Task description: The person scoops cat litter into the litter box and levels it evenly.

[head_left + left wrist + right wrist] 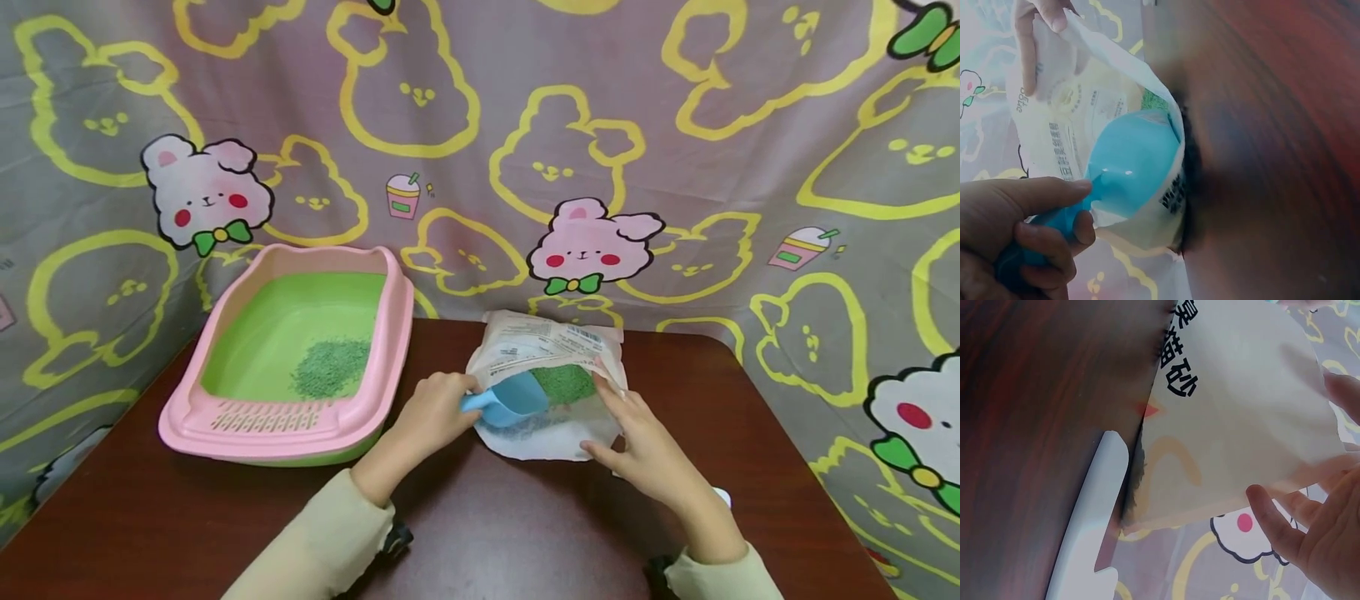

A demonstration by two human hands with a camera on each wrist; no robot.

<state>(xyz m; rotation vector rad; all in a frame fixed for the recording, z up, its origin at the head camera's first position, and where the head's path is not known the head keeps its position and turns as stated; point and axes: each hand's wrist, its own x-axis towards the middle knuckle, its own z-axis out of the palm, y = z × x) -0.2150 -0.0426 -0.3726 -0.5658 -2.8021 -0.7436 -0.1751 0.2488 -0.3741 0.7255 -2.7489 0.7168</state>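
Note:
My left hand (438, 408) grips the handle of a light blue scoop (516, 398). In the left wrist view the thumb lies along the handle and the scoop's bowl (1135, 159) is inside the mouth of a white bag (1241, 419). Green granules of cat litter (562, 383) show in the opening. On the bag's right side, my right hand (645, 442) holds its edge, thumb and fingers spread apart. How full the scoop is cannot be seen.
To the left stands a litter box (401, 333) with a pink rim and green base, a heap of green granules (330, 367) in it. A white long object (1088, 519) lies right of the bag. A patterned curtain (465, 192) hangs behind the brown table (495, 533).

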